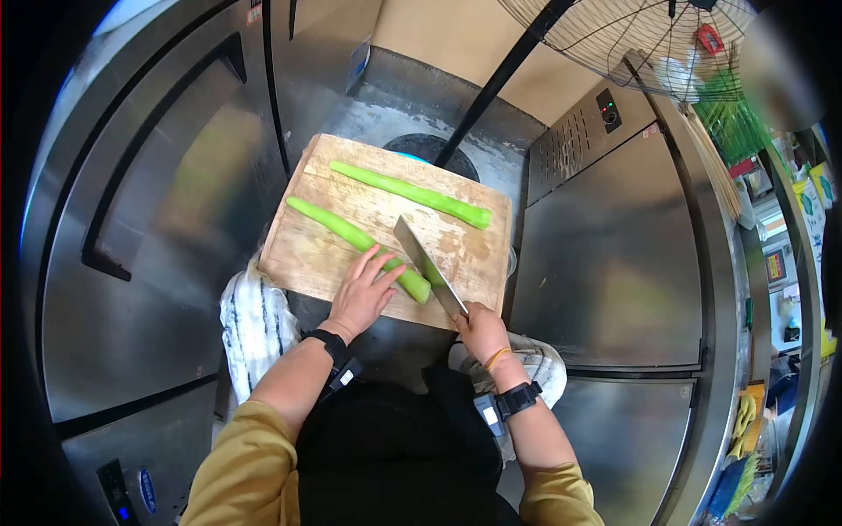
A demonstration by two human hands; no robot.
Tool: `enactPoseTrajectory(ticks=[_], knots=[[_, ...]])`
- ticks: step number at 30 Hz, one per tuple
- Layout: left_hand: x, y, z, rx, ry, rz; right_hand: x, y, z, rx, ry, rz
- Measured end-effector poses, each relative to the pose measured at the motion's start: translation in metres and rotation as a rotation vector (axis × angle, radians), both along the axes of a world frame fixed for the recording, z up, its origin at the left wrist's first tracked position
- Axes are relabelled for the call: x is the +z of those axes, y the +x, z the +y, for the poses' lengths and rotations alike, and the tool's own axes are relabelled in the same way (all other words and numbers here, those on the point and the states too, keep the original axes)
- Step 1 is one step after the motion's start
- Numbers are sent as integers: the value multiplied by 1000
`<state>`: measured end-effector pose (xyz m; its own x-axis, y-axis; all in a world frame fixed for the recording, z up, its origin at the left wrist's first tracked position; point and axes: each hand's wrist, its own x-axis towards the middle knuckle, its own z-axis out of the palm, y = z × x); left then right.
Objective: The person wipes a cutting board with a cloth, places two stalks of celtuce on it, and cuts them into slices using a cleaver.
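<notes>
A wooden cutting board [307, 259] lies in front of me with two peeled, pale green celtuce stems on it. My left hand [360, 291] rests over the nearer celtuce stem [338, 225], its fingers laid across the thicker end and holding it against the board. In my right hand [482, 331] is the handle of a cleaver [427, 263], the fingers wrapped round it. The blade stands on edge just right of the stem's thick end, apparently not touching it. Farther away, the second celtuce stem [408, 190] lies whole across the board.
Stainless steel refrigerator doors [175, 219] rise on the left, and a steel cabinet [610, 280] stands close on the right. Beyond the board is the black pole [500, 88] of a fan [649, 39]. Cluttered shelves [781, 280] line the far right.
</notes>
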<state>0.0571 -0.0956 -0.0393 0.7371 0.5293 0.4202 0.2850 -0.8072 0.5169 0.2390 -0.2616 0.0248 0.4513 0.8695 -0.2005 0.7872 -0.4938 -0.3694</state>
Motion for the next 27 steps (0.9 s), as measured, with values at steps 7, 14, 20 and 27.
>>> enactPoseTrajectory(ticks=[7, 14, 20, 27], knots=[[-6, 7, -1, 35, 10, -54, -3, -10, 5, 85, 13, 34], [-5, 11, 1, 53, 15, -84, -6, -13, 17, 11, 48, 173], [-9, 9, 3, 37, 10, -87, 23, -19, 7, 93, 146, 71], [-2, 11, 4, 45, -9, -76, 38, -27, -8, 155, 143, -43]])
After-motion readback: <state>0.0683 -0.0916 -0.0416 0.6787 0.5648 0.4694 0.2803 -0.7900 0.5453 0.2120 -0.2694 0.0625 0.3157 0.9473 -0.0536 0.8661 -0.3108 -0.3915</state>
